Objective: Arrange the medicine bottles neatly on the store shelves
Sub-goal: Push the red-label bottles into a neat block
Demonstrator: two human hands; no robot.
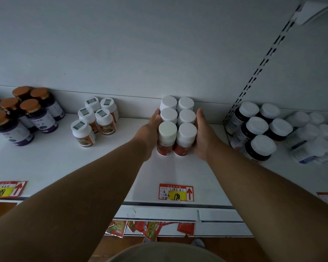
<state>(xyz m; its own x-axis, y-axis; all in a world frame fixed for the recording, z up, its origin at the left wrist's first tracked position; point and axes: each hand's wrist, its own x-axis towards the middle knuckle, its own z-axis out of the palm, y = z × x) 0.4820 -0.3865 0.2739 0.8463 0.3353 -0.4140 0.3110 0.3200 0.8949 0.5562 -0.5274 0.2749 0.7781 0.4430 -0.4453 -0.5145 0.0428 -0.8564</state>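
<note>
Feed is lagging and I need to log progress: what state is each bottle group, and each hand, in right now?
White-capped red bottles: upright, six in two rows, squeezed between both hands.
Left hand: flat against the block's left side.
Right hand: flat against its right side.
Sticker-capped bottles: upright, five, loosely grouped.
Brown-capped bottles: upright, clustered.
Dark bottles: upright, clustered.

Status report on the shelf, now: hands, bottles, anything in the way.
Left hand and right hand flat against sides of white-capped bottle block, two by three, upright on shelf. Neighbouring sticker-capped bottles and dark bottles stand apart.
</note>
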